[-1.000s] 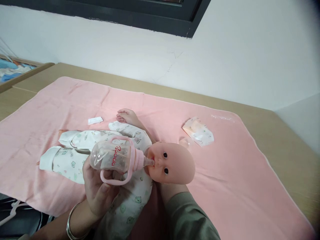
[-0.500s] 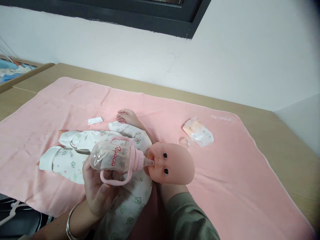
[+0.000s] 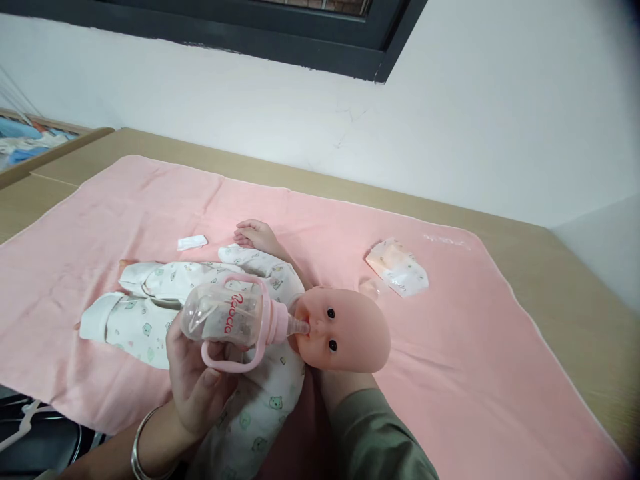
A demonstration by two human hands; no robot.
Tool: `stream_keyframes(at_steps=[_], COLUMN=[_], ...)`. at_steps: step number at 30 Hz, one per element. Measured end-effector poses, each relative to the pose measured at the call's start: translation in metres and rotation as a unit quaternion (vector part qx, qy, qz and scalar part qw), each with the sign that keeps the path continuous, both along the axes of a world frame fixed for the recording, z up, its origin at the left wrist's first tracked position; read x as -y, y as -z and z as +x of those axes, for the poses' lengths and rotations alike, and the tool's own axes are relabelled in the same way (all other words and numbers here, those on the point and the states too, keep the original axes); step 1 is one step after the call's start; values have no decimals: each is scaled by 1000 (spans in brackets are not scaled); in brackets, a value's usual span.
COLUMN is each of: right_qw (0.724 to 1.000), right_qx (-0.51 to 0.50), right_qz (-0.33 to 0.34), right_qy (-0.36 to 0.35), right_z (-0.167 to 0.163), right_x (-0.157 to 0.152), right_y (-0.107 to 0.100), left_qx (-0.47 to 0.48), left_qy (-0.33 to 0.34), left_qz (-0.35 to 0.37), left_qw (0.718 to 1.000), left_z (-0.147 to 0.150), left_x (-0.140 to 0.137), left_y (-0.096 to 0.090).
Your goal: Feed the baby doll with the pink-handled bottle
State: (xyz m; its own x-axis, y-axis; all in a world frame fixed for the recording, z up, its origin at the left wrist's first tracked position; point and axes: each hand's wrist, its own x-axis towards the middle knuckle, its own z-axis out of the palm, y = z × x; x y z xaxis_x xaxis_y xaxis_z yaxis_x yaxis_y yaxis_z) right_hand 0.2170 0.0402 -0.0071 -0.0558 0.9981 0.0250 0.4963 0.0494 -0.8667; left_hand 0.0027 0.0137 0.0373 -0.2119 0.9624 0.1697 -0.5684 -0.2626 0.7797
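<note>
My left hand [image 3: 197, 373], with a silver bangle on its wrist, is closed round a clear baby bottle [image 3: 223, 317] with pink handles and red lettering. The bottle lies nearly level, and its teat touches the mouth of a baby doll [image 3: 357, 327]. The doll lies on its back in a white patterned suit, head to the right. My right forearm, in a green sleeve, passes under its neck. Beyond the doll's far arm my right hand [image 3: 255, 235] shows, its fingers loosely bent with nothing in them.
A pink blanket [image 3: 475, 373] covers much of the wooden table [image 3: 565, 280]. A clear-and-peach packet [image 3: 399, 267], a small clear dome-shaped piece [image 3: 369, 288] and a small white packet [image 3: 192, 242] lie on it. A white wall and dark window frame stand behind.
The bottle, doll and both hands hold their places. Only the whole view has shifted very slightly.
</note>
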Motion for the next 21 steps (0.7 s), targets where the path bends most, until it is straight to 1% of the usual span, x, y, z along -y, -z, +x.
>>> stream_keyframes(at_steps=[3, 7, 10, 13, 15, 17, 21], right_qw=[1000, 1000, 999, 999, 999, 999, 1000], right_qx=[2, -19, -23, -9, -3, -1, -5], right_qz=[-8, -8, -17, -33, -38, -36, -26], right_qy=[-7, -10, -15, 3, -1, -11, 1], right_z=[3, 4, 2, 0, 0, 0, -3], right_x=[-1, -1, -1, -1, -1, -1, -1], right_y=[4, 10, 10, 5, 0, -5, -14], left_qx=[-48, -56, -54, -51, -50, -50, -49], left_qy=[-5, -16, -23, -9, -11, -17, -17], left_qz=[12, 9, -2, 16, 25, 26, 34], left_qw=[999, 998, 998, 999, 998, 998, 998], left_z=[-1, -1, -1, 0, 0, 0, 2], left_x=[0, -1, -1, -2, -2, -2, -3], left_y=[2, 4, 3, 1, 1, 0, -2])
